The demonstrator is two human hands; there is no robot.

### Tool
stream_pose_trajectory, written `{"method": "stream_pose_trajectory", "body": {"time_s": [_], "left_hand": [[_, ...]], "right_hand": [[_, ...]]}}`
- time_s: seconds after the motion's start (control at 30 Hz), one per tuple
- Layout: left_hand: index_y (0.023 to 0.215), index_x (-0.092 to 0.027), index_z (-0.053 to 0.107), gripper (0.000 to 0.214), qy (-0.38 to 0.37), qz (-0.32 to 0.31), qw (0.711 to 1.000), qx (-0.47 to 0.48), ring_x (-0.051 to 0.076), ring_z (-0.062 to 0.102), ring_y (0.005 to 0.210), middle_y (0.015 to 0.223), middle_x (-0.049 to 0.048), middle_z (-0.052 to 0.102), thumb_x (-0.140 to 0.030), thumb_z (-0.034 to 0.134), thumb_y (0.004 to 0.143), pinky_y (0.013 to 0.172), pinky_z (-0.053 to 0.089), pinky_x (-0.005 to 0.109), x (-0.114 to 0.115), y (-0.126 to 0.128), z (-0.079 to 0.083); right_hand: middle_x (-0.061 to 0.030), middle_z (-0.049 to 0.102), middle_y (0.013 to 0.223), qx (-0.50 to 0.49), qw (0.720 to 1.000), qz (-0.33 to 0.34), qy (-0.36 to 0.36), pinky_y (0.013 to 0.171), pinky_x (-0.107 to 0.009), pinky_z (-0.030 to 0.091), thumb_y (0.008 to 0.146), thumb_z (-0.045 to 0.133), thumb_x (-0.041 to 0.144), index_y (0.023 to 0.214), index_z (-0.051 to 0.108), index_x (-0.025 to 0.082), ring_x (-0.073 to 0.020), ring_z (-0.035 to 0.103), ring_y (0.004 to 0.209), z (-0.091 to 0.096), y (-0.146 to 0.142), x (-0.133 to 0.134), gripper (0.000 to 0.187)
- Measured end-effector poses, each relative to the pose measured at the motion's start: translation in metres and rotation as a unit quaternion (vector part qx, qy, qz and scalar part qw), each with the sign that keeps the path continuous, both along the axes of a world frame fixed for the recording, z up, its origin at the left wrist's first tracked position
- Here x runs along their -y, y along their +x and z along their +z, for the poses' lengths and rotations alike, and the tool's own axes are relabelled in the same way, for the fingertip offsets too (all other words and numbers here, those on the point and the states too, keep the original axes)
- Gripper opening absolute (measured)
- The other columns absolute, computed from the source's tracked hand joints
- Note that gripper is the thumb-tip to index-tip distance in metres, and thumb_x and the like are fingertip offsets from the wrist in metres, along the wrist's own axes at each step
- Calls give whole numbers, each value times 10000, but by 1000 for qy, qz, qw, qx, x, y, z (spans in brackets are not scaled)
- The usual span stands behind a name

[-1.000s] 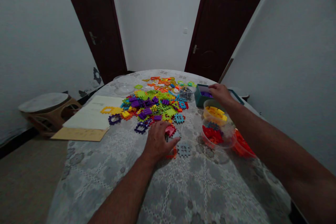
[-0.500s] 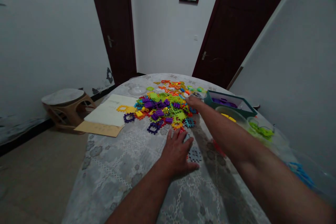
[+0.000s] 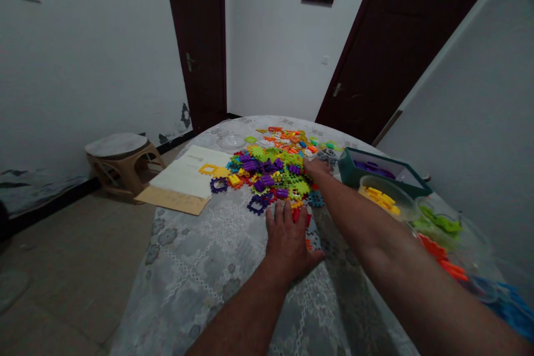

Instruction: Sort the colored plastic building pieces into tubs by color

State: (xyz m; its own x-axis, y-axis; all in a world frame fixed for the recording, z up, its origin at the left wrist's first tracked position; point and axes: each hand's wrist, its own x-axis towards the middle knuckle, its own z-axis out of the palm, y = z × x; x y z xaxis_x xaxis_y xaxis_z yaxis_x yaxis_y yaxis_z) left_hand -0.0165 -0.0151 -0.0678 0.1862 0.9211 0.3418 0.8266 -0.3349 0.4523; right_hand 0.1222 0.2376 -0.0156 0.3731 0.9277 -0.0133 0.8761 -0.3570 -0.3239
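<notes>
A heap of coloured plastic interlocking pieces [image 3: 275, 169] lies on the round table [image 3: 208, 267], which is covered with a patterned cloth. My left hand [image 3: 290, 242] lies flat on the cloth at the near edge of the heap, fingers spread over a red piece [image 3: 297, 214]. My right hand [image 3: 316, 167] reaches across into the right side of the heap; its fingers are curled and I cannot see what they touch. To the right stand a teal box with purple pieces [image 3: 375, 169] and a clear bowl of yellow pieces [image 3: 386, 197].
More clear containers with green [image 3: 442, 225], orange [image 3: 442, 261] and blue pieces [image 3: 511, 311] line the table's right edge. A white sheet over brown card [image 3: 183, 183] lies at the left. A clear lid [image 3: 231, 142] sits beyond. A stool [image 3: 120, 158] stands on the floor.
My right hand left the teal box and moved left into the heap of pieces. My left hand stayed flat on the cloth. The camera turned left.
</notes>
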Motion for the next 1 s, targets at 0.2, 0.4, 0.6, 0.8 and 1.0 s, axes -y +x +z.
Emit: {"method": "stream_pose_trajectory", "body": {"time_s": [0.2, 0.4, 0.6, 0.8, 1.0], "left_hand": [[1605, -153, 406, 1249, -51, 26, 998, -8, 512, 199, 1571, 1662, 291, 334, -832, 762, 619, 1257, 49, 706, -2, 3, 6], [1614, -98, 360, 1232, -27, 36, 999, -10, 486, 243, 1565, 1644, 313, 357, -771, 771, 669, 1267, 95, 659, -2, 3, 7], [1594, -72, 364, 1152, -12, 59, 998, -18, 462, 292, 1550, 1627, 304, 388, -682, 781, 711, 1269, 120, 620, -4, 5, 5], [1584, -60, 364, 1050, 1, 72, 997, -2, 425, 335, 1531, 1594, 269, 445, -552, 783, 757, 1278, 158, 564, -7, 4, 4], [1534, -59, 425, 883, 17, 72, 997, 21, 408, 412, 1477, 1522, 254, 516, -391, 754, 785, 1264, 209, 562, -13, 3, -1]], "right_hand": [[-265, 477, 1524, -6, 1000, -27, 9, 1082, -613, 421, 970, 450, 606, 1428, 623, 137, -463, 440, 1410, -8, 2, 6, 678], [-222, 486, 1523, -2, 1000, -7, 19, 1095, -598, 404, 969, 469, 573, 1391, 656, 197, -435, 421, 1413, -12, 3, 27, 596], [-224, 571, 1439, -13, 1000, -7, 21, 1061, -585, 416, 967, 435, 596, 1376, 654, 176, -429, 481, 1359, -14, -4, 52, 626], [-231, 585, 1426, -13, 1000, 4, 21, 1054, -607, 401, 933, 467, 608, 1395, 623, 153, -444, 492, 1354, -8, -10, 73, 667], [-227, 607, 1386, -19, 999, 39, 31, 1014, -600, 420, 909, 514, 600, 1344, 665, 175, -448, 526, 1312, 1, -23, 96, 627]]}}
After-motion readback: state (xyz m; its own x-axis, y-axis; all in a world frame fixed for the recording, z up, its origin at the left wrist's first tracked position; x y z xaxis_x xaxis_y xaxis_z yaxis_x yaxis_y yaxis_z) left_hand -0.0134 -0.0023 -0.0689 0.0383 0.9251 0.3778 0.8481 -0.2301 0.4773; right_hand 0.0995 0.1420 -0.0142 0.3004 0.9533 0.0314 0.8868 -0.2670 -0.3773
